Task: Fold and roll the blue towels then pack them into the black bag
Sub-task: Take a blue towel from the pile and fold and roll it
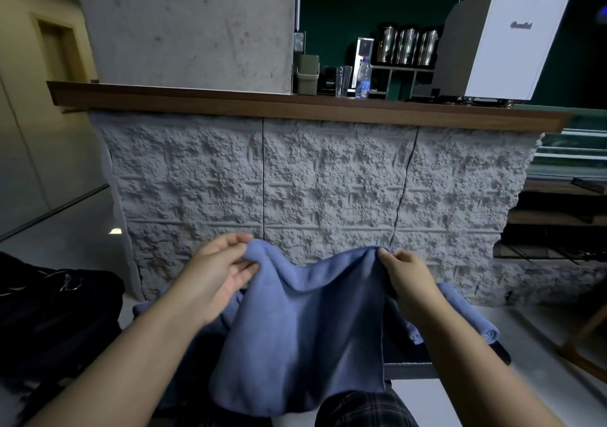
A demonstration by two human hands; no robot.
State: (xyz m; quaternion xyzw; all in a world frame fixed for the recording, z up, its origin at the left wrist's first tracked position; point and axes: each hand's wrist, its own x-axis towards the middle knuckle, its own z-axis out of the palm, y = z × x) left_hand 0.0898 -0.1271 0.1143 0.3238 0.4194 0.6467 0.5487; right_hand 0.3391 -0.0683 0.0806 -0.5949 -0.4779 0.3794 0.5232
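Note:
A blue towel (pixel 305 334) hangs in the air in front of me, held up by its top edge. My left hand (pixel 220 269) pinches its upper left corner. My right hand (pixel 405 279) pinches the upper right corner. The cloth sags between both hands and drapes down over my lap. Two rolled blue towels (pixel 473 321) lie side by side on a dark low surface behind my right forearm. More blue cloth (pixel 144 310) shows under my left arm. The black bag (pixel 56 308) sits on the floor at the left, with metal clips on top.
A rough grey stone-faced counter (pixel 295 190) with a wooden top (pixel 295 104) stands right ahead. On it are a water bottle (pixel 363 78), a glass, metal canisters and a white machine (pixel 505 39). Dark shelves (pixel 558 216) stand at the right, pale floor at the left.

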